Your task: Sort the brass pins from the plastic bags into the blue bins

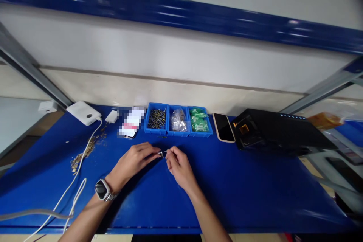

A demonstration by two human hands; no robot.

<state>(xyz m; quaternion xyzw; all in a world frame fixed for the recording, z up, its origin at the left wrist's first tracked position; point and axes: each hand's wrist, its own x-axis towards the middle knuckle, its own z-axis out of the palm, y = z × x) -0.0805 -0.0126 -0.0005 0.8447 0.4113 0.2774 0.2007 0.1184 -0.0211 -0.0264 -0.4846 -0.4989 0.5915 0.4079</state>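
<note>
both hands (138,157) — nearly tip to tip

So it's a bright blue table (249,196) shoved up near a plain whitish wall (181,60), with a thin darker line running across it. A chunky blue shelf beam (141,6) cuts over the top, kinda shiny, catching streaks of light. Grey metal posts (35,73) slant down both sides. Pale tabletop (17,124) off left, bits of light floor (113,238) down below.
</note>
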